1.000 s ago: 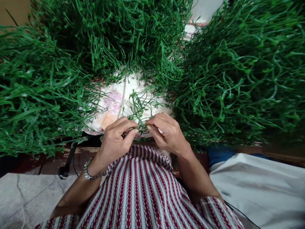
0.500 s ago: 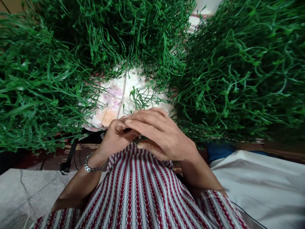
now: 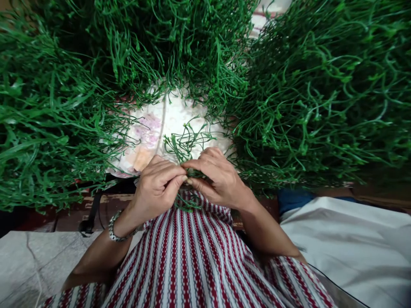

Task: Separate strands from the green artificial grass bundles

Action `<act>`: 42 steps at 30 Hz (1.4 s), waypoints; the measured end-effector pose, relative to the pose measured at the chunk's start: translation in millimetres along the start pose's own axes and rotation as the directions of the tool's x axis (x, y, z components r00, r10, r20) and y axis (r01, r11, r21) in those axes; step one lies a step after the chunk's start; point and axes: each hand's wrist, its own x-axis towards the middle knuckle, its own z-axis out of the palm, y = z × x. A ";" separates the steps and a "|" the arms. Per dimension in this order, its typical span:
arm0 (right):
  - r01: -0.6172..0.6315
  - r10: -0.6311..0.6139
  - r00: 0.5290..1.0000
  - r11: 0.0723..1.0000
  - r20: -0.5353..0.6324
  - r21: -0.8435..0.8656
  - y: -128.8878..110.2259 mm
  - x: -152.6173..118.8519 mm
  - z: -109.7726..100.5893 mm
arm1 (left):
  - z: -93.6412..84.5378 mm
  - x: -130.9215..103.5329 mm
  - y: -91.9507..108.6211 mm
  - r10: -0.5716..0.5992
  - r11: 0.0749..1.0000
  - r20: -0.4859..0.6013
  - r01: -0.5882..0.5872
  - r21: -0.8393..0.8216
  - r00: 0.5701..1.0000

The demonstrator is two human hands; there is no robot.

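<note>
A small bunch of green stems [image 3: 188, 143] is held between both hands in front of the striped garment, its branching tips spread over the pale floral cloth [image 3: 180, 109]. My left hand [image 3: 160, 184], with a metal watch [image 3: 115, 226] on the wrist, pinches the bunch with thumb and index finger. My right hand [image 3: 216, 177] grips it from the other side, and the thumbs and fingertips of both hands meet. Thin stems also hang below the fingers against the garment. What lies inside the right fingers is mostly hidden.
Large heaps of green stems lie at the left [image 3: 48, 115], the far side [image 3: 154, 42] and the right [image 3: 321, 107]. A white cloth [image 3: 349, 244] covers something at the lower right. A black strap [image 3: 94, 211] hangs at the brown wooden edge on the left.
The hands, earlier overlapped with the right over the left, now meet fingertip to fingertip. More of the small bunch shows, above and below the fingers.
</note>
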 end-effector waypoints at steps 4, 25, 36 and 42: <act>-0.050 0.055 0.993 0.998 0.104 -0.046 0.6 -5.1 -4.8 | -0.1 -0.8 -4.9 0.085 0.991 0.032 -0.088 0.099 0.996; -0.110 0.119 0.986 0.991 -0.114 0.078 -25.3 -39.4 -34.4 | -26.6 -6.6 -3.8 0.228 0.969 0.028 -0.225 -0.099 0.973; -0.075 0.071 0.963 0.997 -0.261 -0.005 -28.1 -6.3 -23.4 | -2.6 17.6 2.7 -0.153 0.953 0.063 0.164 -0.256 0.986; -0.100 0.130 0.984 0.967 -0.119 0.234 -9.8 5.1 19.6 | 5.3 5.6 0.0 -0.289 0.876 -0.070 0.234 -0.422 0.955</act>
